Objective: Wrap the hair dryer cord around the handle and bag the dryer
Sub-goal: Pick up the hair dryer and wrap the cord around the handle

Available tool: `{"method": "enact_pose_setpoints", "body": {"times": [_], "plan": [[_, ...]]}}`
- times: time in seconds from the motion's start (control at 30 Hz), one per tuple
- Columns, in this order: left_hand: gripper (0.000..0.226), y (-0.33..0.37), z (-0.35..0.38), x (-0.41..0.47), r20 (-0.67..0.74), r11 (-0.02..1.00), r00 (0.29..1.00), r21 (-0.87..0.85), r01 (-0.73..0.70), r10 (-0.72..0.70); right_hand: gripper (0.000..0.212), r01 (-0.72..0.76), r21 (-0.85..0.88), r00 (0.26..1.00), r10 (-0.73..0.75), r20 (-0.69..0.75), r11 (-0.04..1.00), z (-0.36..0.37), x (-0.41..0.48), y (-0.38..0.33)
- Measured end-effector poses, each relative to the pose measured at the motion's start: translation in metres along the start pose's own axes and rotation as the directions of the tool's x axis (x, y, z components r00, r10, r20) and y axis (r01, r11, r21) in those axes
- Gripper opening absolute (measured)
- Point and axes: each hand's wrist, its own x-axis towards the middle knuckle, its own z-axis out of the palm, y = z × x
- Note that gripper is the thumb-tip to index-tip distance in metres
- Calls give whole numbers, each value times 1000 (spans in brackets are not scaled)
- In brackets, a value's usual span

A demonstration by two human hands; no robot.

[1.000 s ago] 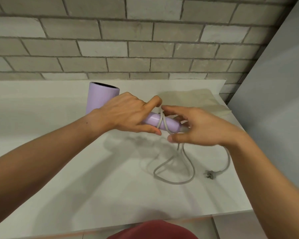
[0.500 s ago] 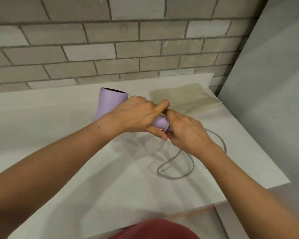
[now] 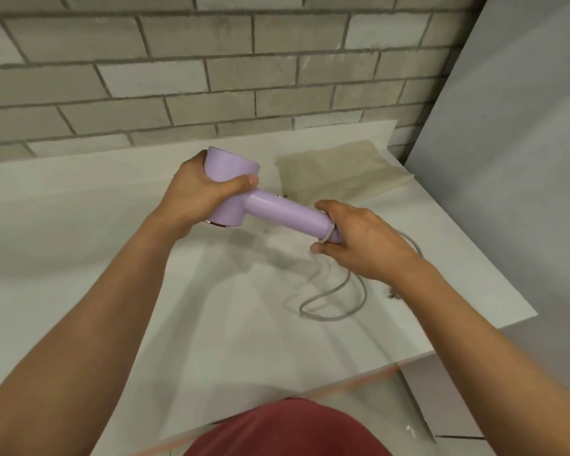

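Now I see both hands holding the lilac plastic hair dryer (image 3: 267, 209) above the white tabletop (image 3: 79, 241).
The left hand (image 3: 198, 189) clasps its barrel (image 3: 227, 166); the right hand (image 3: 359, 238) curls round the handle (image 3: 287, 215) end, over one turn of grey cord (image 3: 333, 304). Slack cord loops on the tabletop, a flat beige bag (image 3: 339, 172) lies behind, and the speck by the right wrist may be the plug (image 3: 394, 294).

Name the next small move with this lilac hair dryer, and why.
Probably wind another turn up the handle of the lilac plastic hair dryer: the right hand holds just one loop of grey cord at its end, the left hand grips the barrel, and most cord lies loose.
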Motion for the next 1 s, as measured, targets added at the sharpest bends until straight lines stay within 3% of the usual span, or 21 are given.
{"method": "enact_pose_setpoints", "body": {"times": [0.1, 0.2, 0.3, 0.57, 0.63, 0.8, 0.87, 0.93, 1.0], "plan": [[62, -11, -3, -1, 59, 999, 998, -37, 40, -38, 84, -49, 129, 951, 7, 308, 990, -25, -2, -2], [52, -19, -10, -4, 156, 997, 987, -52, 51, -43, 41, -148, 430, 882, -77, 464, 891, -42, -2, 5], [57, -22, -13, -7, 186, 992, 982, -116, 55, -33, 48, -83, 497, 894, -156, 420, 864, -44, 2, 10], [59, -15, -19, -6, 206, 960, 978, -276, 47, 11, 4, 145, 646, 983, -183, -9, 750, -16, 11, 22], [59, -11, -16, -4, 180, 950, 984, -310, 41, 16, 7, 176, 703, 982, -169, -80, 689, -7, 10, 22], [63, 0, -1, 2, 34, 918, 999, -395, 30, -19, 22, -120, 921, 986, 155, 66, 371, 30, 6, 8], [62, 1, 5, 5, -39, 914, 997, -403, 41, -62, 26, -149, 907, 980, 179, 84, 393, 38, 0, 3], [61, 1, 10, 6, -94, 909, 990, -413, 58, -106, 22, -158, 869, 984, 143, 102, 468, 32, -6, 1], [53, 2, 17, 5, -129, 895, 982, -440, 70, -140, 32, -173, 820, 985, 95, 144, 545, 23, -10, 4]]}}
